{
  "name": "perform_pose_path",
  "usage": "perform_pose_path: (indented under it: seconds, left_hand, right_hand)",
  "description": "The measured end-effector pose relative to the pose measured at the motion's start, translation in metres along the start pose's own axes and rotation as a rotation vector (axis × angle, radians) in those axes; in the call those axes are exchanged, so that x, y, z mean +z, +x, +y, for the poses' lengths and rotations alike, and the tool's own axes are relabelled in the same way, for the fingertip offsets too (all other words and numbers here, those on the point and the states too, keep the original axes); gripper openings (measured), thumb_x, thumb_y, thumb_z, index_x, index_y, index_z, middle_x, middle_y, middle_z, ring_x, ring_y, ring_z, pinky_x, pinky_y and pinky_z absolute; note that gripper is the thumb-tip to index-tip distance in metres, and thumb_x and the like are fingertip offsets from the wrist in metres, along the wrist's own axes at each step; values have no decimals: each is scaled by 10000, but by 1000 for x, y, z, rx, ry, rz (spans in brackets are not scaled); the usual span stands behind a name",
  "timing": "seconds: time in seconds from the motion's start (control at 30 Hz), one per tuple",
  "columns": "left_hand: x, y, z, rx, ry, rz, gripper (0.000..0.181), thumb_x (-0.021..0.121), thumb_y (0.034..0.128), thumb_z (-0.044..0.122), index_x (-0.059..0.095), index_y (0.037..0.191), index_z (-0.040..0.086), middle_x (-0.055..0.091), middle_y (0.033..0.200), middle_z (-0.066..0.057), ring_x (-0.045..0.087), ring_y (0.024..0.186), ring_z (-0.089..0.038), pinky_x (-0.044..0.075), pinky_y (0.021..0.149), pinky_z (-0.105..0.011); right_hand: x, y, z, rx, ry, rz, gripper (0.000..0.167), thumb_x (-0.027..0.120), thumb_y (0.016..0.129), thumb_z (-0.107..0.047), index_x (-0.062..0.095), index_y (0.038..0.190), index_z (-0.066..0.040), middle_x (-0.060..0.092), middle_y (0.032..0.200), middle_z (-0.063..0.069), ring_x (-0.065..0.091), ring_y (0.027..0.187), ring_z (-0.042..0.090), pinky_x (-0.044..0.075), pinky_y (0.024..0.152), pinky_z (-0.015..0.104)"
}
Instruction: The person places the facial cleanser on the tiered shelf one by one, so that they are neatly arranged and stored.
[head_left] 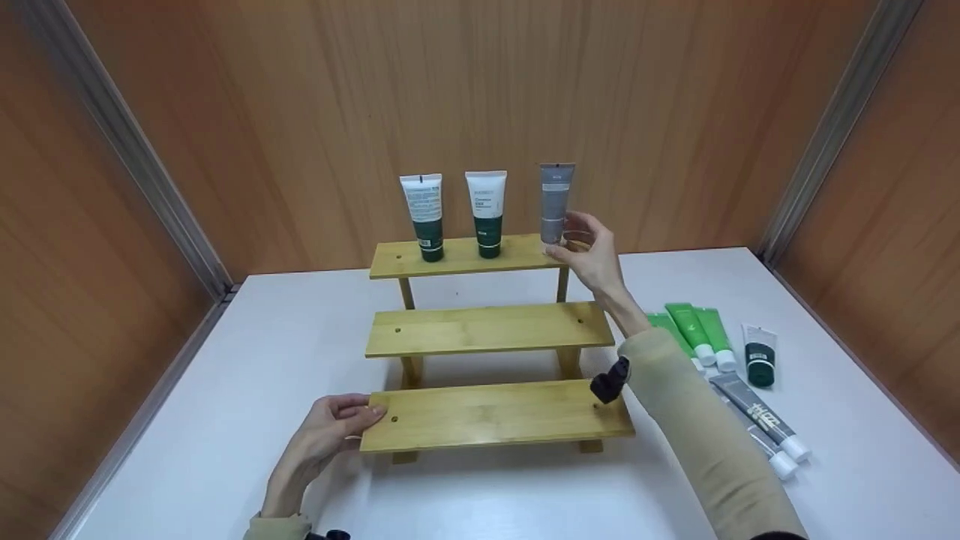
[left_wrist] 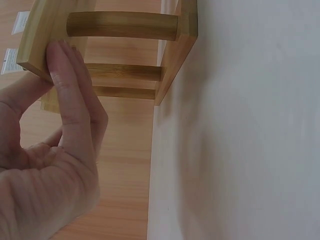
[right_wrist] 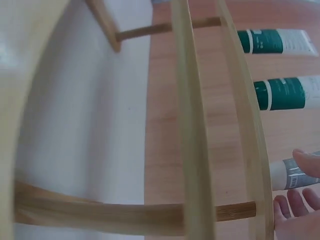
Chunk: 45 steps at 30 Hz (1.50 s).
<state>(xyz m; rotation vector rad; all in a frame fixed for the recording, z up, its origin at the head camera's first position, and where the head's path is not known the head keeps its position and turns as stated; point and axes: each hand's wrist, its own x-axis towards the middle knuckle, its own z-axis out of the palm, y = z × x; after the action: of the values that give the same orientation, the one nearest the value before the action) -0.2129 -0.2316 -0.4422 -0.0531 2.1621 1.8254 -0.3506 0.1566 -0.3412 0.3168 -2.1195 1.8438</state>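
Note:
A three-tier wooden shelf stand (head_left: 491, 414) stands on the white table. At its lowest board's left end, my left hand (head_left: 330, 429) pinches the edge, thumb above and fingers beneath, as the left wrist view also shows. My right hand (head_left: 596, 259) holds a grey squeeze tube (head_left: 556, 196) by its lower part at the right end of the top board. This tube is upright with its white cap (right_wrist: 278, 175) down, at the board. Left of it, two white-and-green tubes, one in the middle (head_left: 487, 210) and one farther left (head_left: 424, 214), stand cap down.
Right of the stand lie several green tubes (head_left: 688, 328), two grey tubes with white caps (head_left: 754, 411), and a white-and-dark-green tube (head_left: 760, 358). Wooden panels (head_left: 480, 90) enclose the table at the back and sides.

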Motion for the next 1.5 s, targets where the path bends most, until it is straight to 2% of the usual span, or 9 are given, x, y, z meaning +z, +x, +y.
perform_pose_path:
  seconds: [0.13, 0.27, 0.33, 0.53, 0.77, 0.93, 1.1, 1.27, 1.5]
  left_hand:
    - [0, 0, 1, -6, 7, 2, 588, 730, 926, 232, 513, 1319, -146, 753, 922, 0, 724, 807, -111, 624, 744, -271]
    - [0, 0, 2, -4, 5, -7, 590, 727, 928, 229, 508, 1324, -149, 756, 925, -3, 723, 802, -110, 622, 739, -265]
    - [0, 0, 2, -2, 3, -9, 593, 727, 928, 228, 504, 1326, -150, 754, 922, 0, 722, 799, -108, 622, 735, -263]
    - [-2, -1, 1, -1, -8, -10, 591, 727, 929, 223, 503, 1330, -149, 752, 924, 6, 718, 803, -104, 619, 733, -261]
    - [-3, -1, 0, 2, -11, -25, 573, 717, 937, 225, 508, 1321, -145, 751, 909, 23, 724, 797, -100, 621, 731, -252]
    - [-2, -1, 1, -4, -13, -21, 571, 719, 935, 221, 509, 1320, -145, 750, 908, 19, 722, 794, -102, 620, 721, -248]
    - [-1, -1, 1, -15, -13, -13, 563, 724, 932, 224, 521, 1313, -138, 753, 921, 10, 723, 810, -105, 620, 732, -252]
    - [-1, 0, 0, -17, -4, -10, 544, 722, 933, 225, 537, 1301, -130, 753, 923, 11, 723, 817, -105, 619, 734, -258]
    - [0, 0, 1, -12, -7, -9, 592, 728, 929, 233, 508, 1333, -140, 751, 936, 7, 725, 833, -108, 622, 743, -264]
  right_hand:
    - [-15, -28, 5, -65, 2, 49, 562, 723, 848, 91, 511, 1368, 81, 544, 1322, 275, 549, 1209, 334, 489, 1107, 399]
    - [-42, -59, 15, -135, -5, 98, 480, 707, 839, 136, 568, 1297, 99, 591, 1245, 270, 618, 1119, 179, 543, 1016, 249]
    - [-59, -74, 21, -135, -36, 91, 441, 709, 849, 122, 589, 1273, 96, 619, 1206, 224, 632, 1069, 103, 550, 969, 191]
    - [-108, -112, 38, -25, -236, -24, 411, 705, 931, -54, 585, 1316, 27, 619, 1209, 29, 600, 1079, 39, 503, 963, 84]
    - [-151, -137, 42, 75, -431, -216, 449, 693, 956, -135, 562, 1353, 29, 604, 1300, 199, 545, 1058, -89, 476, 945, 67]
    - [-183, -142, 39, 132, -506, -415, 466, 707, 944, -162, 560, 1329, 57, 607, 1296, 246, 590, 1077, -20, 512, 903, 99]
    - [-210, -147, 39, 173, -546, -567, 480, 739, 903, -133, 567, 1295, 84, 613, 1248, 271, 622, 1027, 19, 549, 823, 153]
    - [-226, -152, 43, 231, -553, -629, 478, 748, 856, -60, 575, 1279, 81, 607, 1211, 265, 639, 963, 106, 552, 769, 183]
    - [-234, -155, 48, 309, -554, -655, 489, 727, 814, 0, 592, 1280, 60, 599, 1234, 294, 628, 1040, 308, 560, 758, 267]
